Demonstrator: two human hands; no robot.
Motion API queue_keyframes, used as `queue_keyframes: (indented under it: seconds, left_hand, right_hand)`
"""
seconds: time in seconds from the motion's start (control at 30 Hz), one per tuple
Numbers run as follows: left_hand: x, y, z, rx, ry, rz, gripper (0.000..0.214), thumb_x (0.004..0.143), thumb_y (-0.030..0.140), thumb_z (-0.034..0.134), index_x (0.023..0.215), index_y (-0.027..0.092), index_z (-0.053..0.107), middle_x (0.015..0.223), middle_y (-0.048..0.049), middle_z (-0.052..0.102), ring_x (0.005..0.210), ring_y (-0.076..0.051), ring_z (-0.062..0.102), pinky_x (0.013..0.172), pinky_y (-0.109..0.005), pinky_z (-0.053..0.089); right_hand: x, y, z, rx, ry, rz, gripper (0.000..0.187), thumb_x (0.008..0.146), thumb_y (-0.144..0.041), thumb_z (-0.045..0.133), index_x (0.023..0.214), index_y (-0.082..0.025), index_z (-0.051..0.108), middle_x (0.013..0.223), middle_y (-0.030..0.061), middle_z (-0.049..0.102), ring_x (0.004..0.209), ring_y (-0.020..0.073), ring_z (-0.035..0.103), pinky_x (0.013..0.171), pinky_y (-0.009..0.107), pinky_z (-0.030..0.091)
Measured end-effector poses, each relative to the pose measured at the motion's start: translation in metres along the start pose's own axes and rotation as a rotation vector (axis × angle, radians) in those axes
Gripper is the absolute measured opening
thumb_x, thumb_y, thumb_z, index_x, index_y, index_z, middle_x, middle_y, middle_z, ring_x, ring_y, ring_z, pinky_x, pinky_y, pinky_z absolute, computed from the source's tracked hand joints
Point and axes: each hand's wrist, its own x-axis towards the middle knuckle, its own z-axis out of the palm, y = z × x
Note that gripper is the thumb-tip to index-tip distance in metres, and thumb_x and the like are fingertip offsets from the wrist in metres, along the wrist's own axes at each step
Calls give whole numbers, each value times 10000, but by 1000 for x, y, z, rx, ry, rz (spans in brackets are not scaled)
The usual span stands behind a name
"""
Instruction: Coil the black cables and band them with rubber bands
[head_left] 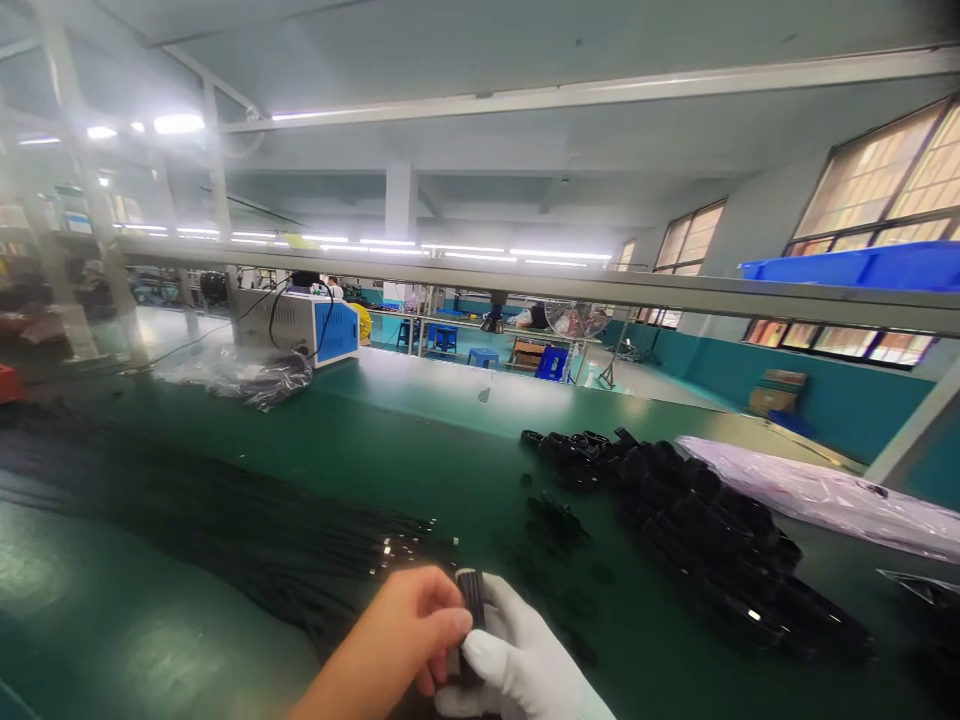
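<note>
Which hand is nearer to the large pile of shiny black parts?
Right. The gloved right hand is left of the large pile; the bare left hand is farther left, beside the right one.

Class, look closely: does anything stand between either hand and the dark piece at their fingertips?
Only the white glove, between the right hand and the dark piece. Nothing visible separates the bare left hand from it.

A piece (472, 597) is between the left hand (405, 625) and right hand (531, 655). On the table (420, 430), cables (225, 520) spread leftward and a heap of parts (697, 530) lies right, plastic wrapping (817, 490) behind it; back left, a plastic bag (240, 372) lies before a machine (335, 333).
</note>
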Motion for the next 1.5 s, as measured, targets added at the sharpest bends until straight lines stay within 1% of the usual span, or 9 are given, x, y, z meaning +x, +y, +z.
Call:
queue_keyframes:
  seconds: [0.13, 0.3, 0.53, 0.67, 0.8, 1.13, 1.23, 1.37, 1.5]
  left_hand:
    - [-5, -12, 3, -91, -68, 6, 203, 603, 303, 605, 702, 158, 501, 546, 57, 479, 469, -74, 415, 403, -182, 304]
    - [-9, -16, 3, -188, -156, 59, 187, 677, 310, 584, 726, 147, 508, 609, 28, 507, 563, -94, 451, 556, -224, 362]
    - [-15, -9, 1, 201, -21, 90, 129, 785, 278, 471, 708, 182, 510, 649, 9, 575, 621, -149, 555, 592, -250, 415]
    - [-17, -16, 0, 626, 295, 419, 313, 709, 69, 431, 928, 213, 603, 905, -29, 621, 797, -178, 586, 702, -272, 437]
    - [-10, -34, 0, 704, 359, 737, 386, 724, -1, 371, 894, 216, 641, 797, -19, 606, 734, -153, 591, 663, -240, 444]
    - [5, -23, 1, 452, 316, 537, 336, 674, -7, 430, 764, 199, 679, 737, 5, 605, 700, -134, 584, 638, -220, 431]
    - [8, -12, -8, 409, 225, 440, 303, 664, 32, 480, 812, 194, 690, 786, -5, 617, 742, -151, 576, 681, -247, 432]
    - [5, -2, -31, 93, -119, 240, 416, 697, 152, 580, 1102, 215, 649, 1096, -33, 643, 941, -182, 575, 836, -285, 436]
    - [3, -7, -43, -125, -375, 193, 468, 658, 178, 631, 1125, 205, 635, 1069, -37, 667, 930, -202, 597, 800, -284, 451]
  right_hand:
    - [-1, -4, 1, -34, -22, 48, 581, 546, -208, 804, 1059, -168, 533, 975, 63, 590, 831, 203, 610, 642, 292, 475]
    - [-3, -3, 1, 115, -110, 101, 519, 580, -237, 807, 1028, -172, 553, 878, 21, 564, 750, 145, 567, 647, 278, 454]
    - [-7, -4, 8, 266, -178, 70, 409, 611, -229, 782, 937, -171, 542, 861, 12, 536, 748, 128, 541, 645, 251, 420]
    - [-7, -5, 8, 173, -150, 60, 451, 581, -207, 779, 984, -179, 580, 944, 24, 564, 731, 121, 563, 715, 286, 449]
    - [-3, -4, 0, -17, -171, 52, 495, 594, -152, 739, 1066, -158, 591, 959, 51, 609, 894, 216, 621, 882, 397, 437]
    - [3, 9, 6, 177, -128, 39, 544, 611, -289, 797, 1092, -169, 574, 999, 65, 564, 758, 160, 600, 700, 331, 489]
    - [-3, 1, 3, 287, -193, 102, 432, 709, -274, 719, 1100, -146, 586, 980, 77, 585, 815, 159, 594, 723, 286, 461]
    - [-9, -7, -4, 459, -355, 209, 478, 793, -331, 556, 1205, -88, 553, 1170, 144, 584, 902, 180, 603, 813, 293, 427]
    - [-7, -4, 1, 498, -399, 244, 516, 749, -400, 536, 1094, -20, 598, 1077, 186, 637, 884, 201, 623, 818, 295, 422]
